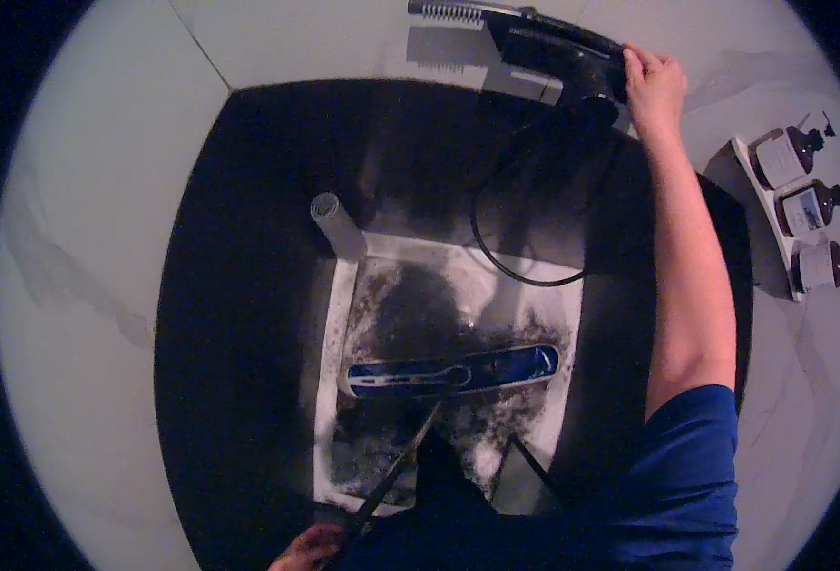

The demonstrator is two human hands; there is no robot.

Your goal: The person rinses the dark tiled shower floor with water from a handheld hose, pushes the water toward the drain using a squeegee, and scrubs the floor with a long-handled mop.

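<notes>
My right hand (657,89) reaches up and grips the right end of a black wall-mounted fixture (563,46), which looks like a shower unit. A black hose (505,275) hangs in a loop below it. My left hand (309,548), partly cut off by the bottom edge, is closed around the dark pole (384,489) of a flat mop. The blue mop head (509,367) lies across the pale, dark-stained floor (534,421) in front of me.
A grey rolled item (339,225) stands upright in the floor's far left corner. Three brown pump bottles (805,210) stand on a small wall shelf (766,203) at right. Dark lower walls (241,285) surround the floor, beneath pale marbled walls (85,214).
</notes>
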